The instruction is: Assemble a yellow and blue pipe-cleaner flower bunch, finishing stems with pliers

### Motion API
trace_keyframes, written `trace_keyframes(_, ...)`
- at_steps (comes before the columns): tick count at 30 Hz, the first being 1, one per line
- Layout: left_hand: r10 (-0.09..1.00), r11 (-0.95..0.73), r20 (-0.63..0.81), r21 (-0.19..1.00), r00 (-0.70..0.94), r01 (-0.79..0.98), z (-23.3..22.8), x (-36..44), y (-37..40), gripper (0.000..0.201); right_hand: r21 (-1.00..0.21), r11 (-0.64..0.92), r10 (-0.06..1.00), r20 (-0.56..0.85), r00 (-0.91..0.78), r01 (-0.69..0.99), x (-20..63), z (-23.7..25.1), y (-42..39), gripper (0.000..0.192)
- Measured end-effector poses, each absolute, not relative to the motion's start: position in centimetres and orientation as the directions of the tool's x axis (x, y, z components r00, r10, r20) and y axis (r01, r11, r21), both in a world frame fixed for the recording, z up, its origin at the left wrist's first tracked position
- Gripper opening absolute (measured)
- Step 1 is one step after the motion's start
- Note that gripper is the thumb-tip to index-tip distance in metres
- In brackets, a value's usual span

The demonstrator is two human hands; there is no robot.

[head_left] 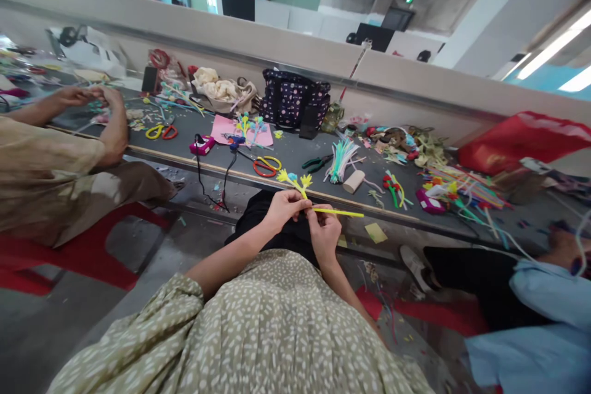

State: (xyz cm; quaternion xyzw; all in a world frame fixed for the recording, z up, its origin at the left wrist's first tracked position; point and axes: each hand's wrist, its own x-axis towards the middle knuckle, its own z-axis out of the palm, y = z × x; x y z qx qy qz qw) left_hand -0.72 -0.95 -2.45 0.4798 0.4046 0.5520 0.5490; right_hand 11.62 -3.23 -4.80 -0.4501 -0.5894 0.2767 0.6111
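Note:
Over my lap, just off the table's front edge, both hands meet. My left hand (287, 207) is closed in a pinch on the base of a yellow pipe-cleaner flower (305, 183), whose frilled yellow tips and a bit of blue point up and away. Pinched in my right hand (325, 234) is a yellow pipe cleaner (344, 213), sticking out to the right. The fingers hide where the two pieces meet. Nearest on the table are red-and-yellow-handled scissors (266, 166), dark green-handled pliers (317, 163) and a bundle of white and mint pipe cleaners (342, 159).
Behind lie a pink sheet (221, 127) with small flowers, a blue glue gun (236, 141), a magenta box (202, 145) and a dark patterned bag (293, 98). A beige cylinder (354, 181) and red bag (521, 141) are rightward. People sit on both sides.

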Motion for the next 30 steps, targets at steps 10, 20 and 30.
trace_keyframes(10, 0.986, -0.108, 0.139, 0.954, 0.095, -0.279, -2.1, -0.7, -1.2, 0.031, -0.845, 0.493, 0.84, 0.524, 0.14, 0.205, 12.0, -4.6, -3.5, 0.012)
trace_keyframes(20, 0.978, -0.092, 0.143, 0.948, 0.148, -0.306, -2.4, -0.9, -1.1, 0.032, -0.883, 0.004, 0.999, 0.025, -0.038, -0.469, 12.0, -4.3, -2.8, 0.008)
trace_keyframes(30, 0.987, -0.116, 0.14, 0.964, 0.084, -0.238, -2.3, -0.5, -1.3, 0.033, -0.951, 0.201, 0.979, 0.185, 0.09, -0.236, 11.8, -4.4, -3.1, 0.013)
